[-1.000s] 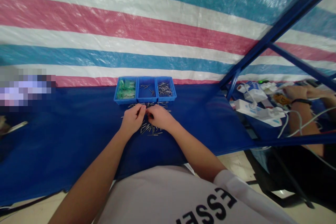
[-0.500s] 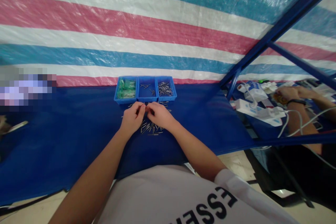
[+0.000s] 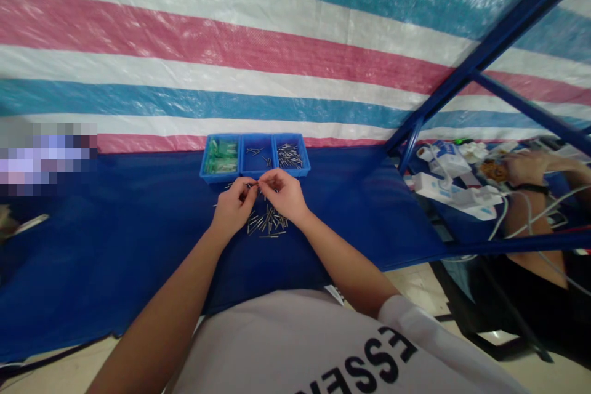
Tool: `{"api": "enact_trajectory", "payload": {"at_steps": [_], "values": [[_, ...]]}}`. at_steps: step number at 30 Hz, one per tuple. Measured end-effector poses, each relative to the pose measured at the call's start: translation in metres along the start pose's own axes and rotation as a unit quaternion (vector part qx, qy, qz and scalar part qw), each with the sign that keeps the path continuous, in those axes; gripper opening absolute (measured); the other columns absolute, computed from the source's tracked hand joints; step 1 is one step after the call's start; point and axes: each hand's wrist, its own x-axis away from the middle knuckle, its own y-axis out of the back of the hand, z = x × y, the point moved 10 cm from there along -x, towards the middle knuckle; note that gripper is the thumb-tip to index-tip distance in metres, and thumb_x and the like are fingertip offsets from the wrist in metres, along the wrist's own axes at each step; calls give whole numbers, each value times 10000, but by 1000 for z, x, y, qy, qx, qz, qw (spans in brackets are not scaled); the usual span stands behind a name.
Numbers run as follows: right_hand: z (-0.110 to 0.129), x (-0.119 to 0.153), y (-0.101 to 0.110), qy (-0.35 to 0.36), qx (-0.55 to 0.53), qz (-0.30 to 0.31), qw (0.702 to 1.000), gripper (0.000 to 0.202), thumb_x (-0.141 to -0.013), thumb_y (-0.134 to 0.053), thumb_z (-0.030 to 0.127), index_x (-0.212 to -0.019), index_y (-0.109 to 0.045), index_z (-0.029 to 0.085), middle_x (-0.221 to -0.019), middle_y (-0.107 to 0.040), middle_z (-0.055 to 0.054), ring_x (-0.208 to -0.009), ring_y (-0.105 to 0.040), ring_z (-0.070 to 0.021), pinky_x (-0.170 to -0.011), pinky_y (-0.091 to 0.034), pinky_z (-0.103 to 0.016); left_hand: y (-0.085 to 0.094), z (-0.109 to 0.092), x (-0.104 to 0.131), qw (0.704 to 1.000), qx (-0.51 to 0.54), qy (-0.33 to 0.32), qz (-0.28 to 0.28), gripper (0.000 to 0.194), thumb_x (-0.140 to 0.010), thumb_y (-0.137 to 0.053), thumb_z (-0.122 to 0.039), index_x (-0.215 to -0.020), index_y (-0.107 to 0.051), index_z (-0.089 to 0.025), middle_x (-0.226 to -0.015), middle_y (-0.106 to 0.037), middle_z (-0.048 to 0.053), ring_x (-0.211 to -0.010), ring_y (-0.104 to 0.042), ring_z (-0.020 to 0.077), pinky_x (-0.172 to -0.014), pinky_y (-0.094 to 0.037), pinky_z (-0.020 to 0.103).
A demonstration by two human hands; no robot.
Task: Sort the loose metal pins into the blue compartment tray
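My left hand (image 3: 233, 203) and my right hand (image 3: 286, 198) meet at the fingertips just in front of three joined blue bins. Thumb and fingers of each are pinched together; whatever sits between them is too small to make out. Beneath and just behind my hands lies a loose pile of thin metal rods (image 3: 268, 221), partly covered by my fingers. The left bin (image 3: 219, 178) contains green and clear packets (image 3: 222, 155). A few rods lie in the middle bin (image 3: 252, 164), while the right bin (image 3: 298, 172) holds a heap of similar metal rods (image 3: 289, 155).
The blue table cover (image 3: 360, 209) runs beneath everything. A striped sheet (image 3: 277, 61) hangs behind. To the right stand a blue metal frame (image 3: 436, 101), a white power strip (image 3: 436, 188) with cables, and another person's hands (image 3: 529, 169).
My right hand has lifted slightly away from me, its fingers now pinched at the left fingertips, exposing more of the rod pile. My left hand has barely moved. The co-worker's hands have shifted right.
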Motion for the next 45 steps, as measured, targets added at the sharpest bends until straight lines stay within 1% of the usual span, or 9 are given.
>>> {"api": "enact_trajectory", "payload": {"at_steps": [4,8,12,16,22,27,31,41,45], "values": [[-7,-3,5,-19,-33,-20,999,125,-803,-624,287,-863,-573,189,-815,-653,-12,-719,-616,-114,-683,-516,-251,-1,-1,0,1000,-7,-4,0,213,-908,-486,-374,-951,-599,-199,-563,-481,-68,-468,-444,90,-520,-357,220],[-9,-3,3,-18,-34,-13,999,129,-800,-630,292,-862,-580,191,-807,-657,-13,-725,-622,-118,-689,-519,-255,1,-2,1,1000,2,-6,-8,204,-902,-493,-367,-979,-584,-201,-577,-494,-67,-476,-455,89,-523,-360,218],[-11,-1,-2,-20,-40,8,999,140,-793,-641,300,-854,-591,185,-798,-665,-16,-722,-627,-122,-697,-525,-262,3,-1,0,1000,4,0,-15,230,-900,-495,-365,-1043,-558,-197,-567,-495,-76,-467,-453,89,-522,-360,215],[-12,-1,-3,-24,-36,17,999,153,-794,-645,316,-856,-600,183,-811,-675,-19,-727,-631,-123,-698,-528,-261,1,-2,0,1000,-2,-4,-8,206,-907,-487,-372,-985,-571,-200,-572,-501,-70,-468,-456,88,-516,-351,216],[-8,-1,-2,-12,-2,14,1000,151,-805,-626,316,-856,-616,175,-821,-684,-25,-722,-633,-120,-696,-523,-253,0,-2,1,1000,-4,-6,-1,199,-914,-480,-369,-938,-582,-201,-575,-495,-66,-485,-471,91,-535,-360,218],[-2,-1,-2,6,4,14,1000,140,-805,-623,305,-848,-626,171,-806,-686,-24,-716,-641,-120,-703,-529,-249,1,-1,1,1000,-10,-6,-2,224,-926,-452,-375,-908,-578,-192,-645,-556,-41,-558,-516,103,-585,-386,224],[1,0,-2,10,21,18,1000,130,-799,-625,298,-840,-636,175,-790,-688,-21,-696,-640,-118,-686,-530,-245,3,2,0,1000,-13,6,-13,242,-932,-434,-378,-880,-575,-188,-637,-560,-37,-541,-502,102,-574,-379,226],[4,1,-1,17,36,18,999,109,-798,-620,273,-834,-652,176,-781,-695,-19,-687,-648,-124,-680,-536,-250,5,-1,0,1000,-17,2,-23,239,-926,-451,-383,-924,-592,-190,-666,-589,-31,-584,-548,111,-603,-405,228],[4,0,-1,16,40,20,999,106,-800,-614,261,-829,-656,168,-775,-696,-23,-686,-649,-124,-675,-531,-247,6,0,1,999,-18,3,-27,233,-922,-462,-377,-956,-599,-191,-627,-574,-43,-555,-540,106,-585,-400,222]]}}
